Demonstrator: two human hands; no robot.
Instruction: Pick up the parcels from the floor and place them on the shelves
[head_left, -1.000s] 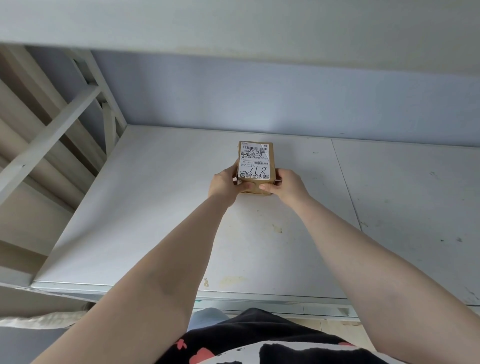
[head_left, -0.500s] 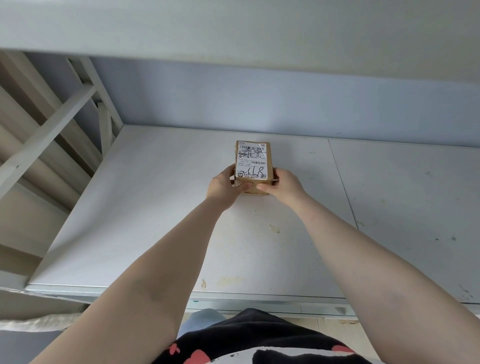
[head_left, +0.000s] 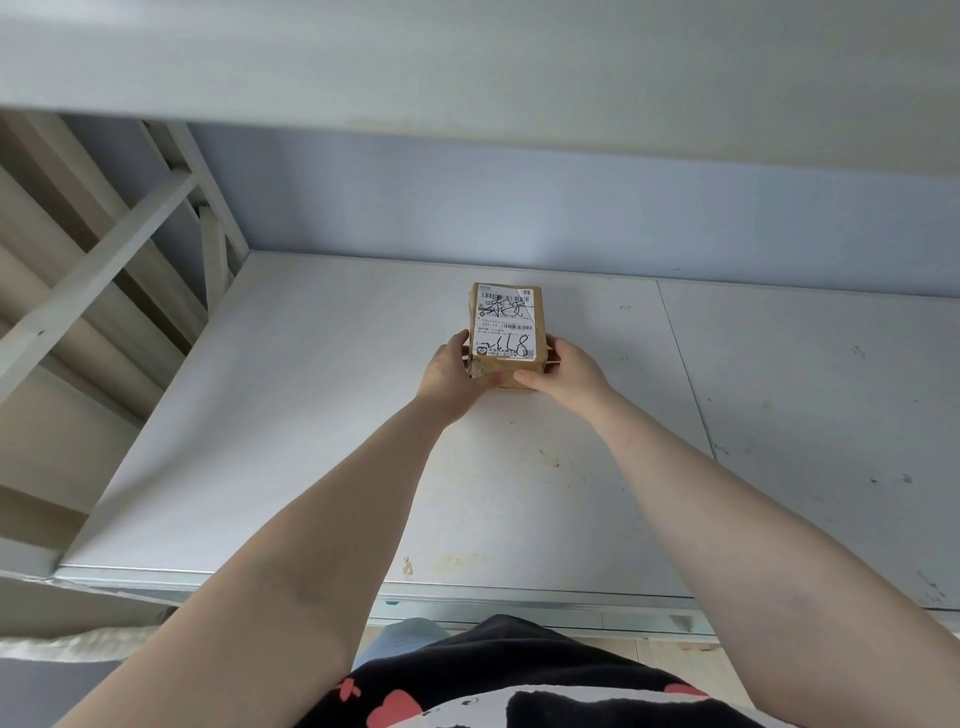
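A small brown cardboard parcel (head_left: 506, 325) with a white shipping label and black handwriting sits near the middle of a pale grey shelf board (head_left: 291, 415). My left hand (head_left: 451, 374) grips its near left side and my right hand (head_left: 569, 374) grips its near right side, thumbs on the front face. Whether the parcel's underside touches the board is hidden by my hands.
An upper shelf board (head_left: 467, 67) hangs low overhead. A blue-grey back wall (head_left: 571, 208) closes the rear. White diagonal braces (head_left: 104, 260) stand at the left end. The shelf's metal front rail (head_left: 467, 603) runs below my forearms. A seam (head_left: 685, 374) splits the board at right.
The parcel and both hands have stayed in nearly the same place on the shelf; the view has shifted slightly downward and leftward.
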